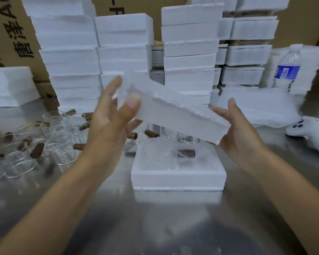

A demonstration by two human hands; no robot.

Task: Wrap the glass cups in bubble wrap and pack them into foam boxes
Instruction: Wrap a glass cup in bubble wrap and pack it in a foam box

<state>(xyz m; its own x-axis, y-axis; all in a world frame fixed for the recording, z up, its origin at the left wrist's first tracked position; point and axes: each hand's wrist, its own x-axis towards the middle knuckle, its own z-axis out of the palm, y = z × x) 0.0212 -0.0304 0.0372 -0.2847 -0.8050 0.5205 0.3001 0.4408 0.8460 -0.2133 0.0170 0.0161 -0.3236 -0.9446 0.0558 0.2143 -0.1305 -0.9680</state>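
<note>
Steel table (pixel 173 218) under my forearms, and in the middle of it, a little back from the near edge, sits the open foam box (pixel 177 178). In its hollow lies a glass cup (pixel 157 153) under a clear, crinkled layer that I take for bubble wrap, its brown handle (pixel 185 153) pointing right. So the wrapping and loading look done for this box; the step in hand is closing it.

Above the box I hold the foam lid (pixel 177 116), tilted, its left end high and its right end low. My left hand (pixel 107 122) pinches the high end, thumb on the near face and fingers behind. My right hand (pixel 238 129) is spread, cupping the low corner on the palm rather than gripping it.

Next, I judge, the lid must be levelled, squared to the box rim and lowered straight, then pressed gently, since the foam edges are ragged and crumble easily.

Toward the left edge more glass cups (pixel 59 144) with brown handles stand bunched and unwrapped, so plenty remains. Along the far edge rise stacks of foam boxes (pixel 190 57). At the far right there is a water bottle (pixel 287 69), with a white controller (pixel 309 133) nearer me.
</note>
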